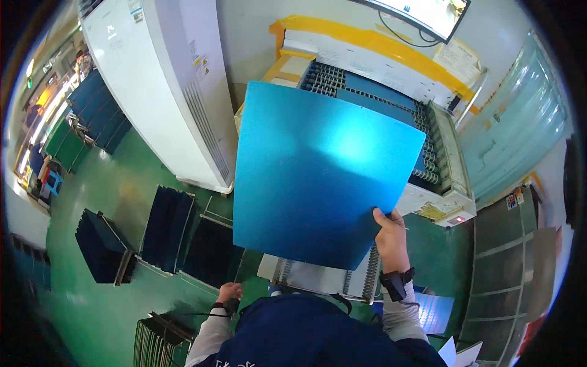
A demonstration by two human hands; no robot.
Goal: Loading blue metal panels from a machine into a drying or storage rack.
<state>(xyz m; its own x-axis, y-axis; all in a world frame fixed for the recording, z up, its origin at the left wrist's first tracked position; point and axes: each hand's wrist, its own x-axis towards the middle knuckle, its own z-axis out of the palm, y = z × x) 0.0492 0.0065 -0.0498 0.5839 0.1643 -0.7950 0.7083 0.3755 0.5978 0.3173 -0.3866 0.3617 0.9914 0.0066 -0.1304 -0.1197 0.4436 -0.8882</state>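
Note:
A large flat blue panel is tilted up in front of me, with a bright glare on its upper part. My right hand grips its lower right edge, the thumb lying on the face and the fingers behind it. Low beside my body, my left hand is away from the panel, its fingers curled and no object visible in them. Behind the panel, a roller conveyor machine carries more blue sheets; the held panel hides part of the rollers.
A tall white cabinet stands left of the machine. Dark slotted racks sit on the green floor, and another rack of boards is at lower left. A grey metal rack stands right. A monitor hangs above.

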